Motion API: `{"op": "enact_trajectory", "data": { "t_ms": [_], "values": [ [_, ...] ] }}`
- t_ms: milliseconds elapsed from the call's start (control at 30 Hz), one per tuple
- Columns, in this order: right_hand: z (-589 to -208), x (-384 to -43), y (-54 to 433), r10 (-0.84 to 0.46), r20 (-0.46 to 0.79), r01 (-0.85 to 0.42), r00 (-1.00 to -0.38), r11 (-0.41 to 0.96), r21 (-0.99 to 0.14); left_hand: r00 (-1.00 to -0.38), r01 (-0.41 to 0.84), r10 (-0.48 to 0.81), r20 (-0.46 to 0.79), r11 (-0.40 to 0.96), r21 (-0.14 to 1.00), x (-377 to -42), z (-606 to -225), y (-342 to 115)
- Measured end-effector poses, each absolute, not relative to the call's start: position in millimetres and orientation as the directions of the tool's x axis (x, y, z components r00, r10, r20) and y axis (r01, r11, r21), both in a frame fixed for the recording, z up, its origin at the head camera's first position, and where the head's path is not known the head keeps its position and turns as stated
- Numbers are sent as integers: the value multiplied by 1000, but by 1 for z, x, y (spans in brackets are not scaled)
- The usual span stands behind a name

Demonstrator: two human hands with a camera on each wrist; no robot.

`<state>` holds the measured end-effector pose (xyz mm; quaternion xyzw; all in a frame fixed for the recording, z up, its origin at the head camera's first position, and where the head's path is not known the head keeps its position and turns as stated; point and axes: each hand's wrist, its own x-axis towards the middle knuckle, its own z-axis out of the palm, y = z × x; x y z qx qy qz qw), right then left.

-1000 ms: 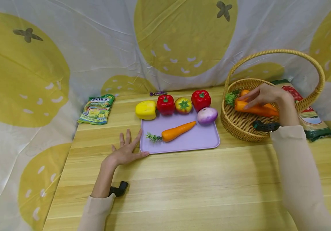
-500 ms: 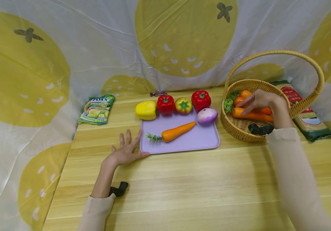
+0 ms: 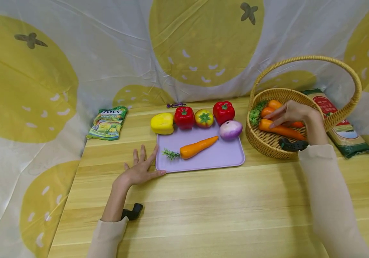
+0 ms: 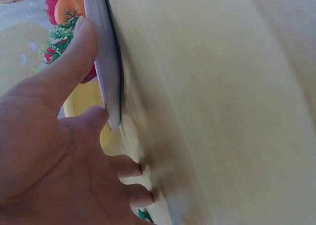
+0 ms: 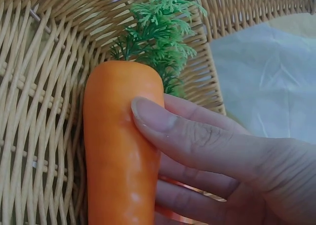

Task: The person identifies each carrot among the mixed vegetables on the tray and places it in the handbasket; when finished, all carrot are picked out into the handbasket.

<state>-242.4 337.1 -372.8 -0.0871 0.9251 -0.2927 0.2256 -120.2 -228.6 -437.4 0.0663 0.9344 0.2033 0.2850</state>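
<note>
My right hand (image 3: 292,111) is inside the wicker basket (image 3: 269,148). It grips an orange carrot (image 5: 121,151) with a green leafy top, the thumb on the near side and the fingers behind, as the right wrist view shows. More orange carrots (image 3: 275,105) lie behind it in the basket, partly covered by the hand. My left hand (image 3: 138,170) rests with spread fingers at the left edge of the lilac tray (image 3: 203,163), its thumb at the front corner. On the tray lies another carrot (image 3: 198,147), its green top pointing left.
Along the tray's back sit a yellow pepper (image 3: 162,123), two red peppers (image 3: 184,118), a yellow-red fruit (image 3: 204,118) and a purple-white onion (image 3: 231,130). A green packet (image 3: 108,123) lies far left, a wrapped candy (image 3: 176,105) behind. The basket's tall handle (image 3: 313,58) arches beside a red-green bag (image 3: 345,134).
My right hand has shifted a little left and toward the front with the carrot, which now lies lower in the basket. The left hand and the tray have not moved.
</note>
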Motion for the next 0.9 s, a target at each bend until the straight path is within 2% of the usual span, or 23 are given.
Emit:
{"op": "enact_trajectory", "data": {
  "t_ms": [533,900],
  "values": [
    [-381,-242,347,-308,-431,84,-848,725,-684,-828,6,241,-506,907,421,-120,-437,-229],
    [-379,-240,350,-358,-423,63,-832,697,-714,-827,5,240,-509,907,420,-121,-438,-229]
  ]
}}
